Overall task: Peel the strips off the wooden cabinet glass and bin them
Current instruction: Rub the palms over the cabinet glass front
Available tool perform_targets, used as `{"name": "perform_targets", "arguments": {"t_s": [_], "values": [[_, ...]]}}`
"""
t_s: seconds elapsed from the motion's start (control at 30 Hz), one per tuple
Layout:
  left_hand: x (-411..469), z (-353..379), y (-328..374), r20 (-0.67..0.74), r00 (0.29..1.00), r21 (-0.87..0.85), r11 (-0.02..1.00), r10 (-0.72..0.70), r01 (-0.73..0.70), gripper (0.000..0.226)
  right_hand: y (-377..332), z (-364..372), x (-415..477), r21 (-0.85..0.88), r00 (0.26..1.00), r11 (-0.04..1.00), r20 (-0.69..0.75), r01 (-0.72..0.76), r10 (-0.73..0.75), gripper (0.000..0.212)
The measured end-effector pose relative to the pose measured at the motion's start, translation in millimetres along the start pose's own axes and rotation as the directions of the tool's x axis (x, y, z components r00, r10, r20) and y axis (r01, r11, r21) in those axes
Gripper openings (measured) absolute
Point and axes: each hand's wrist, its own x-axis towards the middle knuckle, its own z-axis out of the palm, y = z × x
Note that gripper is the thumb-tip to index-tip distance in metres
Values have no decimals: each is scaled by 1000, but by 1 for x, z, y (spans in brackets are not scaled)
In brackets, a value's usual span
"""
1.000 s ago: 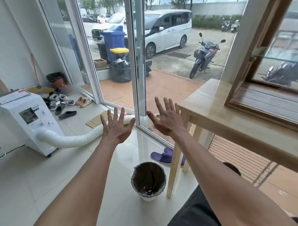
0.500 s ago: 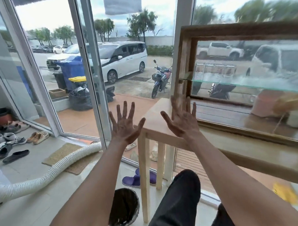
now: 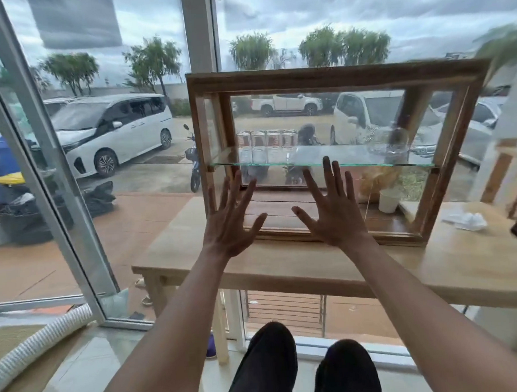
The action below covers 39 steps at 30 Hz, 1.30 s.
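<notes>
Both hands are raised with palms forward and fingers spread; neither grip holds anything. The left hand (image 3: 229,219) and right hand (image 3: 332,210) hover side by side, a little apart, in front of the lower half of the brown wooden-framed glass display cabinet (image 3: 335,80). Whether the fingertips touch the pane cannot be told.

Just beyond the grips stands the cabinet's clear front glass (image 3: 352,123), with a green-edged glass shelf (image 3: 324,163) crossing just above the fingertips. No strip is distinguishable on the glass from here; reflections and blur obscure the surface, so the strips' location is unconfirmed.

Handling judgement: strips of this kind are likely thin, light and limp, and adhesive-backed, so prone to tearing or curling onto themselves. The best hold would be a lifted corner or end, pinched between thumb and forefinger, drawn off at a low angle. The pane is rigid but fragile; pressure should stay light, with the other hand steadying the frame.

Under the cabinet, below the grips, lies the pale wooden counter (image 3: 284,266). To the right of the right hand sit a small white cup (image 3: 389,200) and crumpled white paper (image 3: 465,220). No bin is in view.
</notes>
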Motion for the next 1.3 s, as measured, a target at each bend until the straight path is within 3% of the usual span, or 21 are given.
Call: {"name": "perform_targets", "arguments": {"t_s": [0.27, 0.5, 1.03, 1.3], "values": [[52, 0, 12, -39, 994, 32, 994, 104, -103, 100, 40, -1, 25, -163, 999, 987, -48, 5, -13, 100], [83, 1, 15, -83, 974, 180, 964, 212, -195, 107, 71, -8, 43, -215, 993, 975, -97, 47, -69, 105], [118, 19, 11, -153, 941, 30, 954, 301, -300, 113, 75, 7, 50, -180, 992, 982, -105, 51, -71, 108], [124, 28, 9, -185, 942, 7, 959, 281, -285, 114, 76, 7, 50, -153, 991, 986, -105, 60, -77, 107]]}}
